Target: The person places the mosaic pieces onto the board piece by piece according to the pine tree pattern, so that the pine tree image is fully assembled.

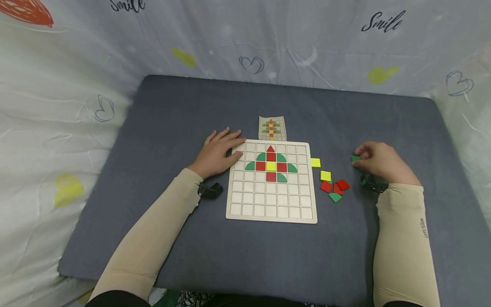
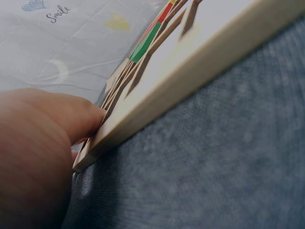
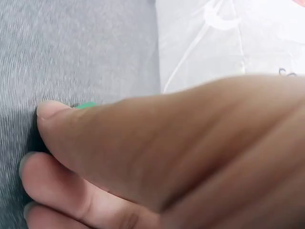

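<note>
My left hand point(image 1: 216, 156) rests with spread fingers on the upper left corner of a wooden grid board point(image 1: 271, 212), its thumb over the edge. Red, green and yellow tiles fill several cells in the board's upper half, with a red triangle point(image 1: 270, 149) at the top. To the right of the board, my right hand point(image 1: 385, 161) pinches a green tile point(image 1: 355, 158) between thumb and fingers, low over the table. In the right wrist view the thumb hides most of that green tile point(image 3: 86, 105).
A paper pattern card point(image 1: 272, 128) lies behind the board, its lower edge against the board. Yellow tiles point(image 1: 325, 176), several red tiles point(image 1: 326, 186) and a green tile point(image 1: 335, 197) lie loose on the grey table point(image 1: 192, 256), right of the board. A printed white curtain point(image 1: 230, 38) hangs around the table.
</note>
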{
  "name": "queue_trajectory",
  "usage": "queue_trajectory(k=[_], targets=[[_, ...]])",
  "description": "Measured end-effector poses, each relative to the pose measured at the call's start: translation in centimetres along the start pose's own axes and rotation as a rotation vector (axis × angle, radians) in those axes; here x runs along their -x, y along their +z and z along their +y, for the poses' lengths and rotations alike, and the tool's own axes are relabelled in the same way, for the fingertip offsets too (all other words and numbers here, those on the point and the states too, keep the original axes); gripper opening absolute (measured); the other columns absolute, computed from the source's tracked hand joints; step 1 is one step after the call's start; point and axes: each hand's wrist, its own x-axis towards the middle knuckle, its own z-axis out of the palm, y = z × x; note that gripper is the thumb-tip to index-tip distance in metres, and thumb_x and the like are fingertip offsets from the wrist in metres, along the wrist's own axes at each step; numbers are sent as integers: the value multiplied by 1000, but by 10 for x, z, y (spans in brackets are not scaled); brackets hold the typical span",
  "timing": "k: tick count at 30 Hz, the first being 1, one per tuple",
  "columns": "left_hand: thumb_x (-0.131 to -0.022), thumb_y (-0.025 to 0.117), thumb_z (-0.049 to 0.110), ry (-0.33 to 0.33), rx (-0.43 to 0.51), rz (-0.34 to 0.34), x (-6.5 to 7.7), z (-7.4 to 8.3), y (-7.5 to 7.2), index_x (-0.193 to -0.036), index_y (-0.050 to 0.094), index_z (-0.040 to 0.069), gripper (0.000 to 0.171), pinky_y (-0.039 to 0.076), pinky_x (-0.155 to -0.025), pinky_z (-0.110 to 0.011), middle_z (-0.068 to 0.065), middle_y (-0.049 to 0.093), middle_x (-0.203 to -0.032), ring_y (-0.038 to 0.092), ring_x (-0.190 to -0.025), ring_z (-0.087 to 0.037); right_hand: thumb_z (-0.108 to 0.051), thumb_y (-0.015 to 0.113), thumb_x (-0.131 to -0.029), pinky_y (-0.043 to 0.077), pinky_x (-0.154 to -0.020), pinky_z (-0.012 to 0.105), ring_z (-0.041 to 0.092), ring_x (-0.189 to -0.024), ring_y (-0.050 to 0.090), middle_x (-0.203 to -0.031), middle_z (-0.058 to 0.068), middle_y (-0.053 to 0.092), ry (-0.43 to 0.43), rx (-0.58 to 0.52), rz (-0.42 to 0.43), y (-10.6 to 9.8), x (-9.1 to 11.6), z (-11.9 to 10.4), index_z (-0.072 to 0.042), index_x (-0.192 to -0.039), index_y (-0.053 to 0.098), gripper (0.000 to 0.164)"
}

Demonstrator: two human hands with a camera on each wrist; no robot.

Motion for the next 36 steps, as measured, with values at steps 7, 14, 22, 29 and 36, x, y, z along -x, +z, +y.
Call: queue_trajectory(k=[7, 14, 22, 29, 36], targets=[[-108, 57, 45, -2, 0, 0, -1, -1, 0, -158, 52, 26, 54, -1, -132, -50, 3, 34, -170, 15, -163, -24, -21, 71, -100, 52, -67, 35, 23, -81, 67, -100, 21, 74, -55, -5, 15, 0, -1, -7, 6, -120, 73, 34], [-109, 56, 44, 0, -3, 0, -1, 0, 0, -158, 52, 26, 53, -1, -132, -50, 3, 34, -170, 16, -163, -24, -22, 69, -102, 51, -72, 41, 36, -94, 62, -107, 28, 69, -87, 29, 84, 2, 0, -18, 9, -116, 75, 34], [-108, 57, 44, 2, -2, 0, 0, 0, 0, -158, 52, 25, 54, -1, -132, -50, 2, 35, -170, 16, -163, -25, -21, 70, -101, 47, -64, 35, 26, -77, 60, -94, 15, 71, -94, -32, 113, 6, 2, -35, 0, -117, 75, 27], [-108, 57, 45, -1, -1, -3, 0, -1, 0, -158, 51, 26, 54, -2, -132, -49, 2, 34, -171, 15, -163, -24, -21, 71, -101, 51, -68, 35, 23, -79, 63, -98, 14, 76, -133, -39, 102, 13, 2, -51, -1, -118, 78, 27], [-109, 56, 44, 5, 3, 0, 0, -1, 0, -158, 51, 26, 53, -2, -132, -49, 3, 34, -171, 15, -163, -24, -19, 67, -103, 51, -69, 36, 23, -77, 62, -100, 15, 76, -174, -42, 80, 18, 3, -64, -1, -119, 77, 26]])
